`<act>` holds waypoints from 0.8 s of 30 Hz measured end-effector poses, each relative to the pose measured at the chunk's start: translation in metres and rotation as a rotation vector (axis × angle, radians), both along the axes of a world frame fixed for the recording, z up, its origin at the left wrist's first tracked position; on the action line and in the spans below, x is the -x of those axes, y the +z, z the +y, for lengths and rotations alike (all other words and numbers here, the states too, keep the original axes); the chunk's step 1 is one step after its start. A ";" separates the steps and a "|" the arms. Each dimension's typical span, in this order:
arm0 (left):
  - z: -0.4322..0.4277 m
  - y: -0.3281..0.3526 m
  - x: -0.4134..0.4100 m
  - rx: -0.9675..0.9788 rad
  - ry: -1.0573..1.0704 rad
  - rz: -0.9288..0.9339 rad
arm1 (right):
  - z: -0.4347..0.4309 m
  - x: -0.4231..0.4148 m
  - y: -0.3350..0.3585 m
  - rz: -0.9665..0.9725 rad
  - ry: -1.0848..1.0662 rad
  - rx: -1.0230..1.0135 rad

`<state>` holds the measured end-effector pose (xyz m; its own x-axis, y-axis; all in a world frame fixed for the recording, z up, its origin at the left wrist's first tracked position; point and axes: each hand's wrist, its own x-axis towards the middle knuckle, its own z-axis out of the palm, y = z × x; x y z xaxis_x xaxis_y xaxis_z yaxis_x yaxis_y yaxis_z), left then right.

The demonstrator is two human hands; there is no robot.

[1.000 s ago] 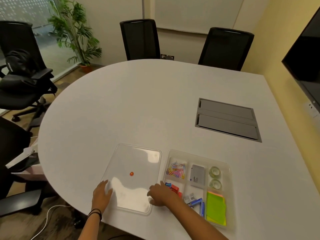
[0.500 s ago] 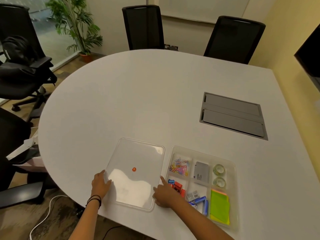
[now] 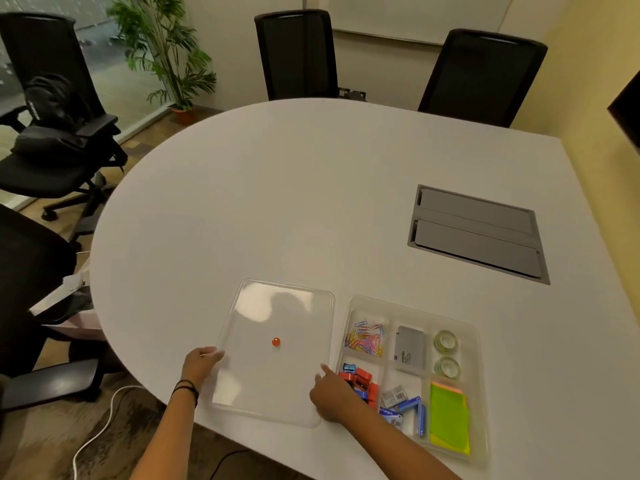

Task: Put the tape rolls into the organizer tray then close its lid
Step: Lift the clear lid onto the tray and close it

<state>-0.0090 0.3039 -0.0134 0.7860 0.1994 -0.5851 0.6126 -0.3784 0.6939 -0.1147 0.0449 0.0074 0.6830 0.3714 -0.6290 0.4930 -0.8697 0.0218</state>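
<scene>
From the head view, both tape rolls (image 3: 446, 354) already lie in the organizer tray (image 3: 479, 344), while the lid (image 3: 277, 317) rests on the table (image 3: 277, 202) just left of it, left hand (image 3: 201, 363) and right hand (image 3: 329, 394) gripping its edges, closing remaining.

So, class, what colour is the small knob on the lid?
Orange knob on the clear lid; head view.
</scene>
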 end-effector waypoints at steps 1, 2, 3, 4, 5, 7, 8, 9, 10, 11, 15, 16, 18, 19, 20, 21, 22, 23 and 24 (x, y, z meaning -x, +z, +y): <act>-0.001 0.002 0.001 0.037 0.039 -0.022 | 0.000 0.001 0.000 0.002 -0.013 -0.012; -0.002 0.005 0.003 0.096 0.082 -0.041 | -0.001 0.003 0.000 0.003 -0.035 -0.030; -0.004 0.010 0.005 0.144 0.105 -0.054 | -0.003 0.005 0.001 0.000 -0.068 -0.060; -0.004 0.015 0.006 0.196 0.115 -0.080 | -0.004 0.006 0.003 0.000 -0.110 -0.104; -0.004 0.021 0.006 0.231 0.110 -0.112 | -0.005 0.007 0.007 0.008 -0.157 -0.159; -0.003 0.037 0.004 0.263 0.083 -0.192 | -0.008 0.007 0.019 0.029 -0.264 -0.307; -0.003 0.045 0.003 0.264 0.068 -0.237 | -0.009 0.006 0.026 0.029 -0.318 -0.385; -0.003 0.054 0.001 0.250 0.049 -0.285 | -0.012 0.004 0.033 0.021 -0.371 -0.459; -0.004 0.064 0.000 0.236 0.031 -0.335 | -0.016 0.002 0.041 0.004 -0.417 -0.525; -0.005 0.075 -0.002 0.217 0.005 -0.382 | -0.019 -0.001 0.048 -0.023 -0.453 -0.584; -0.014 0.122 -0.008 0.126 -0.142 -0.563 | -0.036 -0.010 0.075 -0.197 -0.569 -0.810; -0.018 0.135 -0.008 0.093 -0.188 -0.611 | -0.041 -0.011 0.081 -0.249 -0.600 -0.860; -0.026 0.160 -0.007 0.035 -0.285 -0.701 | -0.051 -0.013 0.092 -0.346 -0.658 -0.945; -0.030 0.172 -0.006 0.019 -0.332 -0.739 | -0.056 -0.014 0.098 -0.394 -0.685 -0.982; -0.035 0.182 -0.005 0.006 -0.378 -0.771 | -0.062 -0.015 0.103 -0.444 -0.714 -1.017; -0.039 0.192 -0.004 -0.010 -0.420 -0.800 | -0.067 -0.016 0.108 -0.497 -0.747 -1.046; -0.043 0.200 -0.003 -0.019 -0.455 -0.828 | -0.074 -0.017 0.112 -0.557 -0.781 -1.063; -0.048 0.207 -0.002 -0.025 -0.487 -0.854 | -0.080 -0.018 0.115 -0.619 -0.810 -1.068; -0.053 0.214 -0.001 -0.024 -0.512 -0.872 | -0.088 -0.018 0.118 -0.675 -0.835 -1.070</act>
